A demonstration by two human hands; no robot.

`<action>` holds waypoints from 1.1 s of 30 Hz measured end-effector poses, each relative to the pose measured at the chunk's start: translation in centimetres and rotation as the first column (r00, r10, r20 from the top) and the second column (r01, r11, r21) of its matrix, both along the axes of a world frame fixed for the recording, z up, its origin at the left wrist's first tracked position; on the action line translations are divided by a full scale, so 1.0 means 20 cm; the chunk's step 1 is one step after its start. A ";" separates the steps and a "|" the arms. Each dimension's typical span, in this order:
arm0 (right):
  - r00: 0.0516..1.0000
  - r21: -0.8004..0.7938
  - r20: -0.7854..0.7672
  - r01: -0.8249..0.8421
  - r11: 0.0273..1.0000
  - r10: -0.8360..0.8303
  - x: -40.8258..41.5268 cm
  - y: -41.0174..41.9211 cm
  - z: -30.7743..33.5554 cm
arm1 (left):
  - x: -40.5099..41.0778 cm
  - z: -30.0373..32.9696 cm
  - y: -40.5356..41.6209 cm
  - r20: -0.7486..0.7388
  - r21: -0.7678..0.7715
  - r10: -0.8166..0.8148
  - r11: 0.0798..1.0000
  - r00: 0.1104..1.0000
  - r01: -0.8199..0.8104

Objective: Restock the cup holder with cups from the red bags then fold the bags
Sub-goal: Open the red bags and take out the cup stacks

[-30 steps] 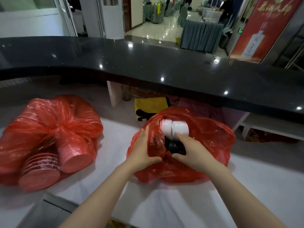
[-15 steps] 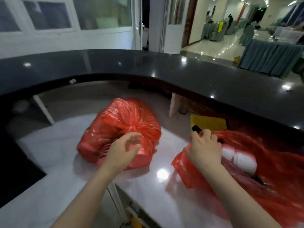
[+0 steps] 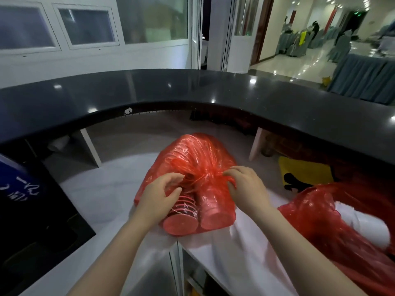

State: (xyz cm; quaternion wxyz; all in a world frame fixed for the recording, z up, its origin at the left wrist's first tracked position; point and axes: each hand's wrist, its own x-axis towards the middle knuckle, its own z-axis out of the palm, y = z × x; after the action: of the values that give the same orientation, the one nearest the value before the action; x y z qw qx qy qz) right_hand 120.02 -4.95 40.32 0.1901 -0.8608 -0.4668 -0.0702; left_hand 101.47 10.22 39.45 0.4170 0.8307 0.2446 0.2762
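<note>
A tied red plastic bag [image 3: 192,152] full of stacked cups lies on the white counter [image 3: 102,189] in front of me. Two cup stacks [image 3: 211,210] press against its near side. My left hand [image 3: 159,194] rests on the bag left of the knot [image 3: 201,175], fingers curled near it. My right hand [image 3: 245,186] pinches the twisted plastic at the knot from the right. A second red bag [image 3: 310,210], open, lies at the right with white cups [image 3: 367,227] showing inside. No cup holder is in view.
A raised curved black countertop [image 3: 192,88] wraps around the far side. A yellow and black object [image 3: 303,169] lies behind the right bag. A dark blue object [image 3: 19,189] with white writing stands at the left. White supports [image 3: 92,146] hold up the upper counter.
I turned left from the open bag to the tied bag. Both hands left the open bag and moved onto the tied bag's knot; the right hand arrived last.
</note>
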 end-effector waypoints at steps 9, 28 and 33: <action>0.971 -0.235 -0.090 -0.237 0.943 0.221 0.14 0.25 -0.05 | 0.24 -0.12 -0.11 -0.251 0.138 0.031 0.990 0.967 0.004; 0.981 0.049 -0.196 0.009 0.999 0.001 0.51 0.31 0.01 | -0.09 -0.15 0.31 -0.163 0.115 0.534 0.846 0.830 -0.521; 0.997 0.417 -0.039 -0.045 0.908 0.067 0.38 0.32 0.08 | 0.07 -0.02 0.12 0.033 0.131 0.327 0.936 0.945 -0.328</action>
State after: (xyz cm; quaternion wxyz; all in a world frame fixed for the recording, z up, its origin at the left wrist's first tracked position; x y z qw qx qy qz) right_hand 127.52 1.37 41.90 0.3832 -0.7884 -0.4603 -0.1399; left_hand 102.89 12.66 39.08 0.3097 0.8030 0.3580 0.3622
